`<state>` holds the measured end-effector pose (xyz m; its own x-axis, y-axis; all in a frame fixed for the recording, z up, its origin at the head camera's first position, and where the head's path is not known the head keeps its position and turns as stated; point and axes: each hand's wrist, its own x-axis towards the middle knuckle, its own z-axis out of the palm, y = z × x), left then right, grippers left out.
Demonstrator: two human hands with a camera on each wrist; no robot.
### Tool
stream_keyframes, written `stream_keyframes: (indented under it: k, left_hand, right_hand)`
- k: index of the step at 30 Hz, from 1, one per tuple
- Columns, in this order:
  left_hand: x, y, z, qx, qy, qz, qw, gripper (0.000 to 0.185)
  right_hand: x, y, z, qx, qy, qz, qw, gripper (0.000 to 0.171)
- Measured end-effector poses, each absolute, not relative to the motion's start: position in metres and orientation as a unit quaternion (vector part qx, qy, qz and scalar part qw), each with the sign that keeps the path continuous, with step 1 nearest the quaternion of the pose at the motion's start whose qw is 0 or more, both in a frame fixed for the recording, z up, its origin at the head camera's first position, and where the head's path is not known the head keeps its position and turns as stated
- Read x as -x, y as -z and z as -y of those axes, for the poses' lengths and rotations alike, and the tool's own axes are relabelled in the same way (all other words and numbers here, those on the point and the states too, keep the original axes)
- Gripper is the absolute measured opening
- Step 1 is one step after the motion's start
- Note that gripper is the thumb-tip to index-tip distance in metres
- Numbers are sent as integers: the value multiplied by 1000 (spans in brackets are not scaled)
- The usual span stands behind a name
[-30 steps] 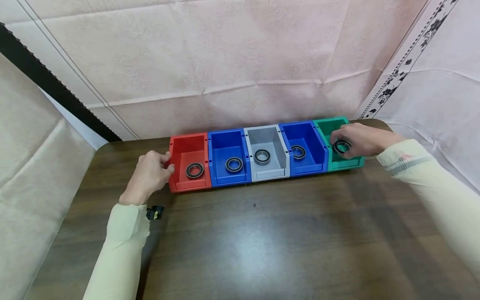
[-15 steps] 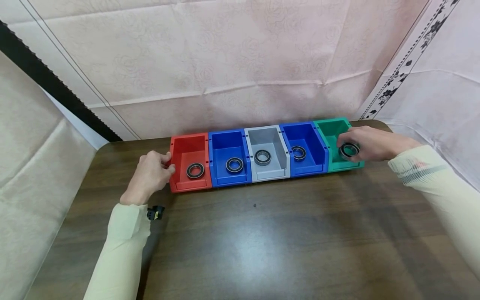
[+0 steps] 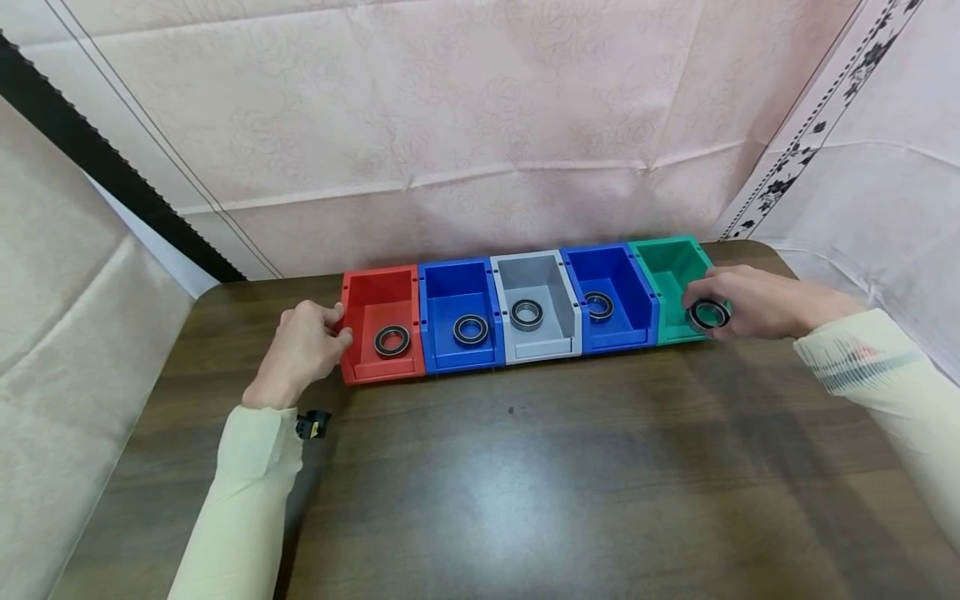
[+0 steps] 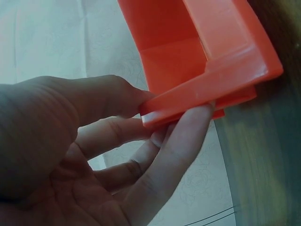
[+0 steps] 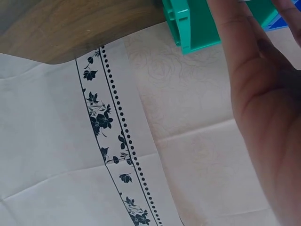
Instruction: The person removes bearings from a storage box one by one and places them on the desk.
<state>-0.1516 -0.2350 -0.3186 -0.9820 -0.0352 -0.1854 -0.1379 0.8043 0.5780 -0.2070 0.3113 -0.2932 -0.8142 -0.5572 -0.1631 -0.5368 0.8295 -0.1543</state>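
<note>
With thumb and fingers my left hand (image 3: 300, 348) pinches the side wall of the red bin (image 4: 197, 89), the leftmost of a row. My right hand (image 3: 757, 302) holds a ball bearing (image 3: 707, 314), a black ring with a bright metal edge, over the front right part of the green bin (image 3: 670, 267). In the right wrist view the fingers reach across the green bin (image 5: 200, 28), and the bearing is mostly cut off by the frame's top. Another bearing (image 3: 392, 341) lies flat in the red bin near its front.
Between red and green stand a blue bin (image 3: 453, 279), a grey bin (image 3: 528, 271) and a second blue bin (image 3: 600, 271), each with one bearing inside. The row sits at the back of a brown wooden table (image 3: 480, 467), before a pale cloth (image 3: 450, 100).
My right hand has moved right and toward the front with the bearing, from inside the green bin to its front right edge. The left hand stays on the red bin.
</note>
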Motion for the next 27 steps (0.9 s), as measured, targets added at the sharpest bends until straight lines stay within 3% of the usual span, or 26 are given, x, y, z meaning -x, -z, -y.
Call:
stream_keyframes:
  k: [27]
  left_hand:
    - [150, 319, 234, 42, -305, -949, 70, 49]
  right_hand:
    - [173, 319, -315, 298, 56, -947, 104, 36]
